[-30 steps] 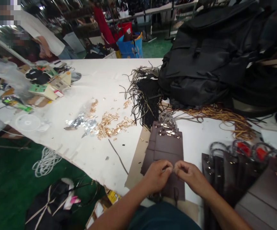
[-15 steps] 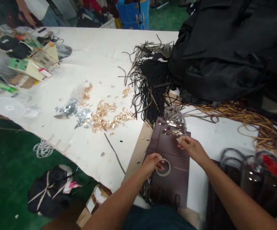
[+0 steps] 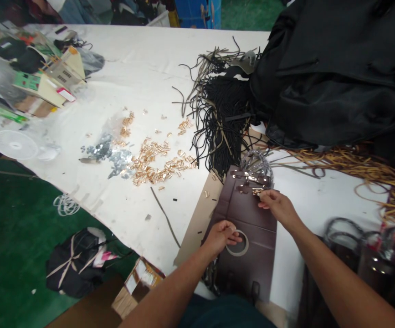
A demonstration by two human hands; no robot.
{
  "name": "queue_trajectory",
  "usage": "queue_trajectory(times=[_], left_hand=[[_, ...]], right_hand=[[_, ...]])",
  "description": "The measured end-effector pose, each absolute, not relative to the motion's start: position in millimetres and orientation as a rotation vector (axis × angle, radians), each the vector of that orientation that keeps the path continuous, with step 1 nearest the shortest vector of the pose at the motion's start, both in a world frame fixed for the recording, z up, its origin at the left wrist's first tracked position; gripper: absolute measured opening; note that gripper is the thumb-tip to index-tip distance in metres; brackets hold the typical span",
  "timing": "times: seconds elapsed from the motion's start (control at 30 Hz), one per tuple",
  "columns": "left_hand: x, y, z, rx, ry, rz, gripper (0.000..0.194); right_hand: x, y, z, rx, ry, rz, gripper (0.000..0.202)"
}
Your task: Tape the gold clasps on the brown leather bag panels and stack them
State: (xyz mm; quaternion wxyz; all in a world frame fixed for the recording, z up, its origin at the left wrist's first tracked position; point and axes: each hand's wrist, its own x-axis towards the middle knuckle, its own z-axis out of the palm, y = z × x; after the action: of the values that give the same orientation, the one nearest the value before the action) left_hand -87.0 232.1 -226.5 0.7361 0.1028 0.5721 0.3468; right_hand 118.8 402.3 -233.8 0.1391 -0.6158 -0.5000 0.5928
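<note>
A flat dark brown bag panel (image 3: 248, 218) lies on a stack of the same in front of me, on a brown cardboard sheet (image 3: 197, 223). My left hand (image 3: 222, 236) holds a thin grey ring (image 3: 238, 246) that rests on the panel's lower half. My right hand (image 3: 277, 207) pinches a small gold metal fitting (image 3: 257, 191) at the panel's upper edge, beside clear plastic-wrapped handles (image 3: 257, 163).
Loose gold clips (image 3: 156, 165) and silver bits (image 3: 115, 157) are scattered on the white table (image 3: 132, 82). Black cords (image 3: 223, 118), tan cords (image 3: 361, 166) and a black fabric pile (image 3: 337, 68) lie behind. More brown bags (image 3: 364, 269) sit at right; boxes (image 3: 50, 82) at far left.
My hands were pinched together near the panel's lower edge. They have separated: the right went up to the gold fitting, the left now holds a grey ring. The view tilted down.
</note>
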Motion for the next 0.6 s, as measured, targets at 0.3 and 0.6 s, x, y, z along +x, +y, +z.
queue_trajectory(times=[0.3, 0.6], left_hand=[[-86.8, 231.6, -227.8, 0.225, 1.255, 0.769, 0.052], [-86.4, 232.5, -226.0, 0.213, 1.26, 0.768, 0.052]], right_hand=[[114.4, 400.9, -230.9, -1.882, -1.531, 1.553, 0.044], [105.3, 395.6, -226.3, -1.989, -1.493, 1.255, 0.044]])
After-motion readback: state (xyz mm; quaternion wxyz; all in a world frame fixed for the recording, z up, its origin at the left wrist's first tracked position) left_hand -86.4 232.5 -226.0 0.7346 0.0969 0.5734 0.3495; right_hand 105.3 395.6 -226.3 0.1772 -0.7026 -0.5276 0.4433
